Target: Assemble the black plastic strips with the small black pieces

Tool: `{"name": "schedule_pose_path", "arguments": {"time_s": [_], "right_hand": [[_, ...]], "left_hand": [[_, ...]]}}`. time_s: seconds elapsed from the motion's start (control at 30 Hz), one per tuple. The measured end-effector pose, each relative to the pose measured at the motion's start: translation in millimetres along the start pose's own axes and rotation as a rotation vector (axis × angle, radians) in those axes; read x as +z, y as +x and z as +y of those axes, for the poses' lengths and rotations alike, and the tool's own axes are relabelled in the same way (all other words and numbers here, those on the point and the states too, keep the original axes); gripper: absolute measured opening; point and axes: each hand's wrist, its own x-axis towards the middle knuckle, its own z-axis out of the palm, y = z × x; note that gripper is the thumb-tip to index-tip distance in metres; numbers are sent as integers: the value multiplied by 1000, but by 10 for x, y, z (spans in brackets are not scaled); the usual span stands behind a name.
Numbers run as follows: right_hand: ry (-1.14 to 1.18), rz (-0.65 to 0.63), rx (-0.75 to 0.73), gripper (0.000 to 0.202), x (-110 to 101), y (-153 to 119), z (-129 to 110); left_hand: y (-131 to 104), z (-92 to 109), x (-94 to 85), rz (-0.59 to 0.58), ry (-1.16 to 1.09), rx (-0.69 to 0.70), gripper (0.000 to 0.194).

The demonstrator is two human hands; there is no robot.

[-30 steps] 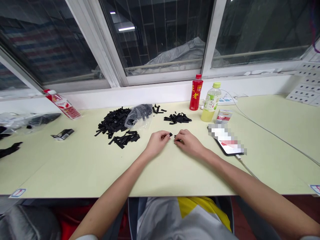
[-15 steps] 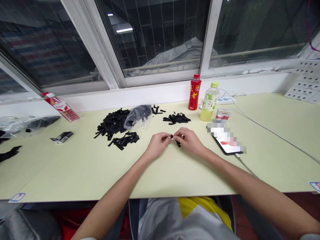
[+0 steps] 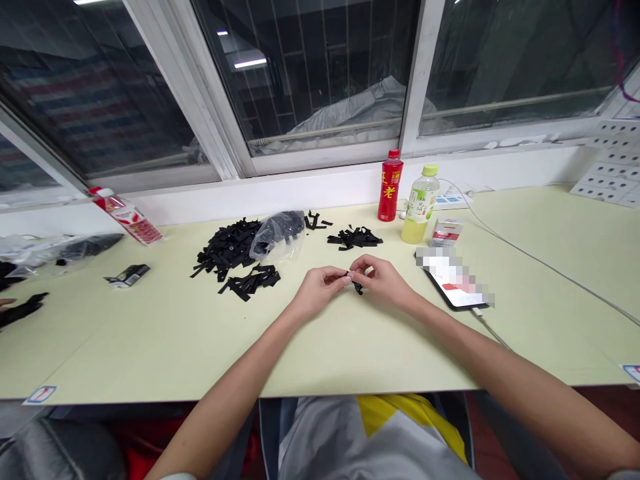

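Observation:
My left hand (image 3: 319,288) and my right hand (image 3: 383,281) meet over the table, thumbs and index fingers pinched together. Between their fingertips is a small black piece (image 3: 346,273), mostly covered, so its exact kind cannot be made out. Under my right hand lie a few tiny black parts (image 3: 357,288), partly hidden by the fingers. Just beyond the hands is a small pile of black strips (image 3: 354,237). To the left, a larger heap of black strips (image 3: 225,247) sits beside a clear plastic bag (image 3: 278,235) with black pieces in it, and a smaller group of strips (image 3: 251,283) lies in front.
A red bottle (image 3: 389,187), a yellow drink bottle (image 3: 419,205) and a small box (image 3: 447,233) stand at the back right. A phone (image 3: 455,283) on a cable lies right. Leftward are a tilted bottle (image 3: 129,217), a black packet (image 3: 128,276) and another person's hand (image 3: 7,303).
My fingertips have drawn closer together, hiding more of the small black piece. Another person's fingers have come into view at the left edge. The view has shifted slightly.

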Motion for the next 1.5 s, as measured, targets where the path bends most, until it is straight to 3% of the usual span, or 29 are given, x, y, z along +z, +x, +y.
{"name": "schedule_pose_path", "arguments": {"time_s": [0.2, 0.37, 0.63, 1.13, 1.37, 1.5], "right_hand": [[299, -177, 84, 27, -56, 13, -20], [430, -202, 147, 30, -79, -12, -124], [504, -191, 141, 32, -56, -27, -151], [470, -130, 123, 34, 31, -26, -41], [505, -121, 125, 35, 31, -14, -68], [558, -48, 145, 36, 2, 15, -79]], "left_hand": [[1, -22, -42, -22, -20, -13, 36], [-20, 35, -54, -37, -19, 58, 31], [-49, 111, -54, -42, -19, 123, 27], [-76, 69, -50, -21, 96, 163, 31], [-48, 62, -57, 3, 41, 149, 28], [-28, 83, -83, 30, -5, 230, 21]]}}
